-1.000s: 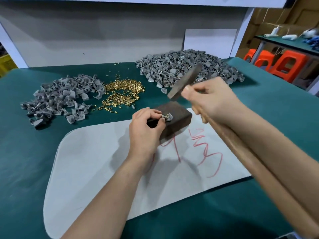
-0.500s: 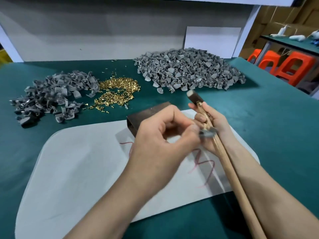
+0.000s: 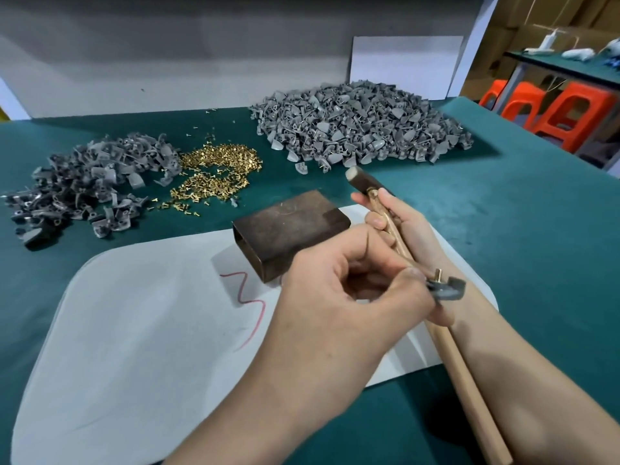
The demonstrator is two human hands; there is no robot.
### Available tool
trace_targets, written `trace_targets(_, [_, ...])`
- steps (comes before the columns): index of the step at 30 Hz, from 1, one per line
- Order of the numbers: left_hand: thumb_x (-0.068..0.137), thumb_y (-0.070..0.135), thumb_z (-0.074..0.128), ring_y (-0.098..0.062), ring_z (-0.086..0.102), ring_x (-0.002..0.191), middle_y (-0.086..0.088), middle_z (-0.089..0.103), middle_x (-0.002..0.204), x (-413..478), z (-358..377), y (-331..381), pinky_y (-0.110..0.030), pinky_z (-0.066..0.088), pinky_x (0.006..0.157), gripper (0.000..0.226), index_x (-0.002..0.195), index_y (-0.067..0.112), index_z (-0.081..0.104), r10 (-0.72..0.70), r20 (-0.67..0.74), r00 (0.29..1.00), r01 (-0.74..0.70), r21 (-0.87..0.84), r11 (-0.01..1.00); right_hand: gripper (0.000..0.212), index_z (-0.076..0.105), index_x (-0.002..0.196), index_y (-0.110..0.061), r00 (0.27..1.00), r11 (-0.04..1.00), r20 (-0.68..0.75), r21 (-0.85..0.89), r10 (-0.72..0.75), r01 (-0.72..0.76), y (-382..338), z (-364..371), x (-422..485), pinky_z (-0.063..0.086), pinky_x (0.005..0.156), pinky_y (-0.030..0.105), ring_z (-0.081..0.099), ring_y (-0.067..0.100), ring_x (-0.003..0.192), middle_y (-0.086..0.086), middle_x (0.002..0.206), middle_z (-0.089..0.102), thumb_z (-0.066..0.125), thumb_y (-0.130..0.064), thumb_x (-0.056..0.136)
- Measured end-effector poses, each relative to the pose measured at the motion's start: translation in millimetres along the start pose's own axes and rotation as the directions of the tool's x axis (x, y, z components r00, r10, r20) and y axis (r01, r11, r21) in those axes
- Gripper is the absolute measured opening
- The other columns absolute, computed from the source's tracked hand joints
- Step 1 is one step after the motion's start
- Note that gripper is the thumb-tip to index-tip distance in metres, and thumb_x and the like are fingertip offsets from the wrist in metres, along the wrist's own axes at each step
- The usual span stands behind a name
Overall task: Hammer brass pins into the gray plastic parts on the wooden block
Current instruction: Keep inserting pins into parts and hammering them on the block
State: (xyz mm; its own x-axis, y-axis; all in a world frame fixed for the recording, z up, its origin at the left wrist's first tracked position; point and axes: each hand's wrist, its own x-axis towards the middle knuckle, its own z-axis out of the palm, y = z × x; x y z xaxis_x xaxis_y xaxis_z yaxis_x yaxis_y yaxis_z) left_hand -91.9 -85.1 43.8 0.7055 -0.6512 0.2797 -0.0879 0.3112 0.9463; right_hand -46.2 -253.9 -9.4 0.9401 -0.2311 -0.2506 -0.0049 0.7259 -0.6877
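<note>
The bench is covered in dark teal cloth and fills most of the view. Along the bench's far edge stands a pale gray wall panel, evenly lit, with a soft shadow across its upper part. A white board leans against that panel near the bench's far right corner, beside a slanting white post. Past the bench's right side stand orange plastic stools and a second table with a green top carrying small white objects, with brown cardboard boxes behind it.
</note>
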Motion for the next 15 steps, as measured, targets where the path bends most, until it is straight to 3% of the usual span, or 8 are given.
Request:
trace_targets(10, [0.071, 0.006, 0.053, -0.014, 0.069, 0.053, 0.001, 0.063, 0.057, -0.7, 1.7, 3.5, -0.007, 0.046, 0.061, 0.014, 0.057, 0.002, 0.053, -0.12, 0.001, 0.993, 0.12, -0.075, 0.99, 0.03, 0.055, 0.102, -0.003, 0.999, 0.999, 0.006, -0.007, -0.035, 0.035, 2.9, -3.8, 4.3, 0.03, 0.033, 0.016, 0.03, 0.004, 0.03, -0.004, 0.044, 0.038, 0.038, -0.028, 0.099])
trace_targets(15, [0.072, 0.006, 0.057, -0.011, 0.07, 0.061, 0.002, 0.07, 0.062, -1.2, 3.5, 4.6, -0.008, 0.047, 0.063, 0.016, 0.061, 0.017, 0.062, -0.058, 0.018, 0.998, 0.058, -0.015, 0.998, 0.03, 0.055, 0.103, -0.004, 1.0, 1.0, -0.006, -0.017, -0.025, 0.025, 1.0, -1.7, 2.0, 0.029, 0.029, 0.015, 0.03, 0.003, 0.028, -0.005, 0.044, 0.038, 0.038, -0.028, 0.1])
